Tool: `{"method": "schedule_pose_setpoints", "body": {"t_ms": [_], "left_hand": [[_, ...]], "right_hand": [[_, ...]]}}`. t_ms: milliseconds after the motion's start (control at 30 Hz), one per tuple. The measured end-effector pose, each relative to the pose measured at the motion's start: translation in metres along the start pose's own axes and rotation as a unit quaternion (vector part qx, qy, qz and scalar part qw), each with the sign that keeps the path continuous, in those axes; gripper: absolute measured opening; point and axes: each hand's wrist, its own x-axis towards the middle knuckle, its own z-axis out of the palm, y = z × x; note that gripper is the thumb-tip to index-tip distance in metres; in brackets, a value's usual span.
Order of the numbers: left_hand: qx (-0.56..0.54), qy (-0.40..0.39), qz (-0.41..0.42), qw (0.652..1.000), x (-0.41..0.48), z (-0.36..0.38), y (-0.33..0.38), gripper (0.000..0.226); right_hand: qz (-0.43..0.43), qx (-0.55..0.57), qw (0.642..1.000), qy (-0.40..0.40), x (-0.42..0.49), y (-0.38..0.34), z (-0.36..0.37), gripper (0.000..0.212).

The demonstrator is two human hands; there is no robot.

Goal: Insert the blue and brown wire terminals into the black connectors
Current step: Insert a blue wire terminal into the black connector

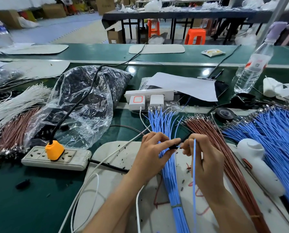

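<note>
Above the pale grey table mat [110, 165], the left hand [150, 153] pinches a small black plastic connector [174, 146]. The right hand [206, 158], fingers curled, pinches a thin blue wire [194, 174] at its opening.

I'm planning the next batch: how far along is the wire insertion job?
Done: no finished connector shows clearly. In hand: the left hand holds a black connector while the right hand pinches one blue wire, its tip at the connector. Left: the tied blue bundle, the brown bundle and a bigger blue pile lie loose, so most looks still ahead.
</note>
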Motion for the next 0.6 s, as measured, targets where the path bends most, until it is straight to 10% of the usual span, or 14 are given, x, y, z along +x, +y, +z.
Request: {"method": "schedule_pose_setpoints", "body": {"t_ms": [600], "left_hand": [[-0.159,0.007,-0.061,0.985,0.001,0.0,0.003,0.023]], "right_hand": [[0.278,0.204,0.938,0.024,0.004,0.004,0.01,0.025]]}}
